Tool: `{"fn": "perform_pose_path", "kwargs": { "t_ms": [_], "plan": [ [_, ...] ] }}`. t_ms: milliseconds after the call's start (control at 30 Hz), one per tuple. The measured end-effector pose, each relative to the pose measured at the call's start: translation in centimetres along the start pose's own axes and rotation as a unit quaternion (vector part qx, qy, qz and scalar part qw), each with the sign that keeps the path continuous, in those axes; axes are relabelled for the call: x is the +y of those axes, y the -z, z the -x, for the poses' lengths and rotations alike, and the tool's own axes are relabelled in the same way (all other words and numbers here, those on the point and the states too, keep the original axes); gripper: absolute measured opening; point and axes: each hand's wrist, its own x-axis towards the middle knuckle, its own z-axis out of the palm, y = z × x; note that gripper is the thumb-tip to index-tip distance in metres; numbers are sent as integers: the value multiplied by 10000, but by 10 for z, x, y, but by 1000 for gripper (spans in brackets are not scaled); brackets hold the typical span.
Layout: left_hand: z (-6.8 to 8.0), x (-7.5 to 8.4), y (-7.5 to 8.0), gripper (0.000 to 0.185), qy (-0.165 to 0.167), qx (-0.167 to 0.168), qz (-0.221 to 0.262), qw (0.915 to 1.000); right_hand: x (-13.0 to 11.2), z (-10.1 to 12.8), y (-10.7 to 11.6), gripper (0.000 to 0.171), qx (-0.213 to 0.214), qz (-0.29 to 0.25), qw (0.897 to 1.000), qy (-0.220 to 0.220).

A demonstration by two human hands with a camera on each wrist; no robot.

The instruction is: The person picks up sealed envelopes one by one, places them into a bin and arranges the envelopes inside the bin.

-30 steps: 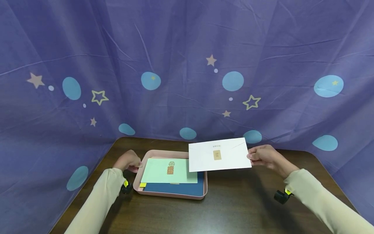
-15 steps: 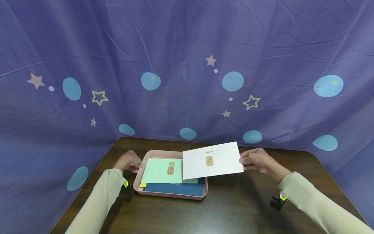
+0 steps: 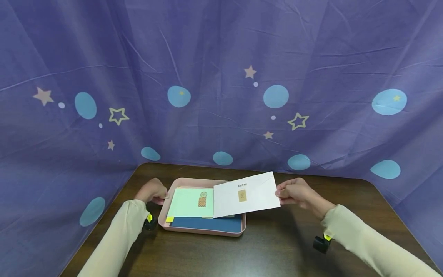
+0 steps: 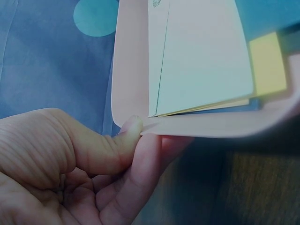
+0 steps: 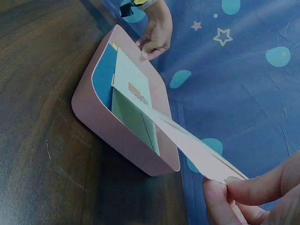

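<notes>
The white envelope (image 3: 246,195) was held in the air by its right end, tilted so that its left end dipped over the right half of the pink tray (image 3: 204,229). A small tan label sat near its middle, with a short line of dark print above it. The tray stood towards the far left corner of the bench, shallow and round-cornered. Inside it lay a pale green envelope (image 3: 189,202) with an orange-patterned sticker, on top of a dark blue sheet (image 3: 207,223).
</notes>
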Motion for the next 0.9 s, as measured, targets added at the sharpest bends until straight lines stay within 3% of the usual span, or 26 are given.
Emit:
{"fn": "perform_pose_path", "kwargs": {
  "t_ms": [900],
  "plan": [
    [-2,0,-1,12,-28,45,7,10000,-4,-10,-32,29,-11,-302,9993,-232]
  ]
}}
